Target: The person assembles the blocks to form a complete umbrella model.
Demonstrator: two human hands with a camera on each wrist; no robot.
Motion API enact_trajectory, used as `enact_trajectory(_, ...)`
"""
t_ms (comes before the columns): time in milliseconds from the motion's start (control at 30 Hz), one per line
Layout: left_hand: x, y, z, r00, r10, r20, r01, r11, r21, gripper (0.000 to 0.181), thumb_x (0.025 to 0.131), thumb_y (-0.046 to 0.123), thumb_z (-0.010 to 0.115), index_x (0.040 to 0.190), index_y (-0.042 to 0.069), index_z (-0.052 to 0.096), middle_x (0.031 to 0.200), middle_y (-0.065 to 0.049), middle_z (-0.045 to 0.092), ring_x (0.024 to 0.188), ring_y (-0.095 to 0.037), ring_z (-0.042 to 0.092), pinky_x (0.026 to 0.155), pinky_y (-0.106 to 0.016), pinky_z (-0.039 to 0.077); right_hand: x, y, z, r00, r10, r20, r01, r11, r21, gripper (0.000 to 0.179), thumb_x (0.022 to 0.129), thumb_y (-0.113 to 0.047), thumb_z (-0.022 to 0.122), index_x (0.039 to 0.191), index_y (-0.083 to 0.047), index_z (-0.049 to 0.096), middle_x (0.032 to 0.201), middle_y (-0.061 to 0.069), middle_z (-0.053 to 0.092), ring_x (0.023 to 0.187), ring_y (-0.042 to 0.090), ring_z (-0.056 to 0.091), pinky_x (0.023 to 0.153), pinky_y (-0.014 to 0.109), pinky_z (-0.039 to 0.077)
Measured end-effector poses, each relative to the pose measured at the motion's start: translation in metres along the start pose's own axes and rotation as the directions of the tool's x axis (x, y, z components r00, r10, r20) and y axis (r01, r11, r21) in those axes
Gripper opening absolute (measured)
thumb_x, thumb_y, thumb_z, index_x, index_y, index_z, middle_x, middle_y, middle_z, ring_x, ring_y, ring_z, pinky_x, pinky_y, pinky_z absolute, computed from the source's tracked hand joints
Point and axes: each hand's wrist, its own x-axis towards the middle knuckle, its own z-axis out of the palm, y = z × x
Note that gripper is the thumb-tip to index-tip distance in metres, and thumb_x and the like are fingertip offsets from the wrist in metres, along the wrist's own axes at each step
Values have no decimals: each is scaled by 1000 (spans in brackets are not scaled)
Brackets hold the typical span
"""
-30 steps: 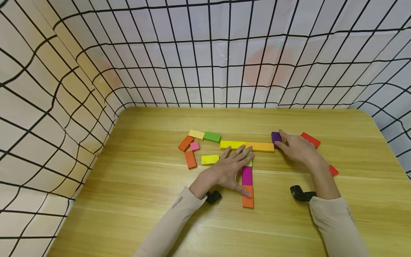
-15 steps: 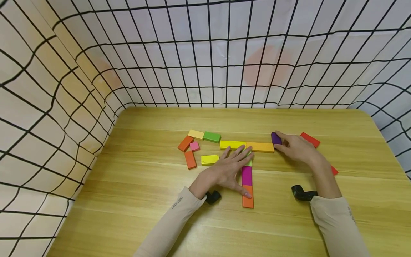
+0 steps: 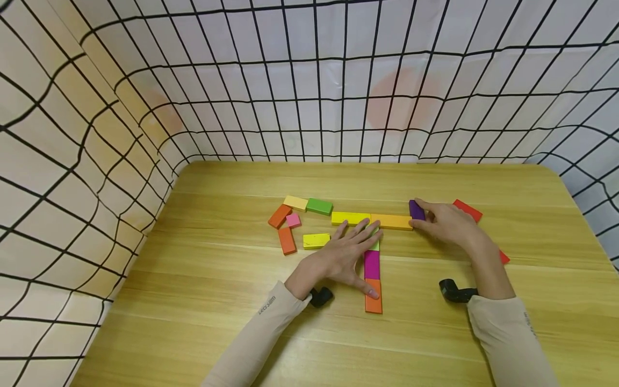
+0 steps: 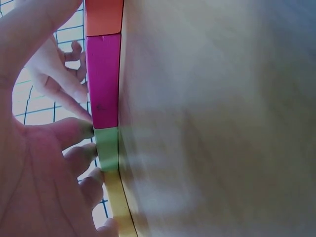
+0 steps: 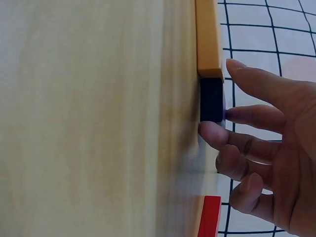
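My left hand [image 3: 338, 257] lies with spread fingers over a T of coloured blocks. Its fingertips reach the yellow block [image 3: 347, 218] and the light green block [image 3: 375, 245], and its thumb touches the orange block [image 3: 373, 306]. Between those two sits a magenta block [image 3: 372, 265]. To the right, my right hand [image 3: 450, 223] holds a dark purple block [image 3: 415, 210] between thumb and fingers. That block stands across the right end of the amber block [image 3: 393, 222]; in the right wrist view, the purple block [image 5: 211, 99] meets the amber block's end [image 5: 210, 64].
Left of the T lie a loose yellow block [image 3: 316, 241], a green block [image 3: 319, 206], a pale yellow block [image 3: 296, 202], a pink block [image 3: 293, 220] and two orange-red ones. Red blocks [image 3: 469, 210] lie beside the right arm. Black-gridded white walls [image 3: 329, 80] border the table.
My right thumb and fingers have shifted slightly along the purple block, which has turned a little. The left hand stays in place over the T.
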Motion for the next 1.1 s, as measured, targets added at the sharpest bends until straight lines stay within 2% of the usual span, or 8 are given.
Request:
enact_trajectory(367,0,0,-2,1000,7,-5,-7,1000,-20,134,72,80,75,168,20,4,176,2,-10,163,-19,-11,132,-54,-3,2,0,3,999,25,-46,-25,1000,-5,76,97,-45,70,154,-2,45,84,11,59,71,22,51,57,30,33)
enact_trajectory(533,-2,-8,-6,998,23,-53,-30,991,-130,120,80,72,75,168,19,13,176,2,-6,164,-22,-5,132,-53,-1,2,0,2,998,29,-46,-30,1000,-3,75,98,-45,70,154,-3,45,85,11,60,71,22,51,57,30,33)
enact_trajectory(633,-5,-20,-12,991,21,-129,-49,974,-222,103,90,60,73,166,13,22,177,-3,2,164,-26,3,132,-54,2,1,0,2,999,32,-38,-32,999,4,74,98,-45,69,154,-2,45,87,12,60,72,22,51,57,30,33)
enact_trajectory(767,-10,-46,-21,971,-39,-234,-29,960,-280,79,101,40,67,162,5,32,175,-11,14,162,-33,13,132,-55,7,2,1,1,999,34,-31,-33,999,12,75,98,-44,69,155,-2,43,89,13,60,74,23,51,58,30,33)
enact_trajectory(933,-19,-80,-32,947,-162,-278,80,956,-283,59,104,20,63,157,2,42,169,-17,29,158,-36,28,131,-57,15,2,1,1,999,39,-21,-38,999,21,75,99,-43,69,155,-2,42,88,13,58,74,23,50,58,30,32)
enact_trajectory(1100,-29,-99,-31,927,-223,-303,142,954,-265,49,102,8,64,150,6,54,157,-16,51,147,-35,47,123,-54,36,2,0,2,999,38,-19,-37,999,26,76,99,-42,69,156,-2,40,86,12,54,72,22,48,58,30,31)
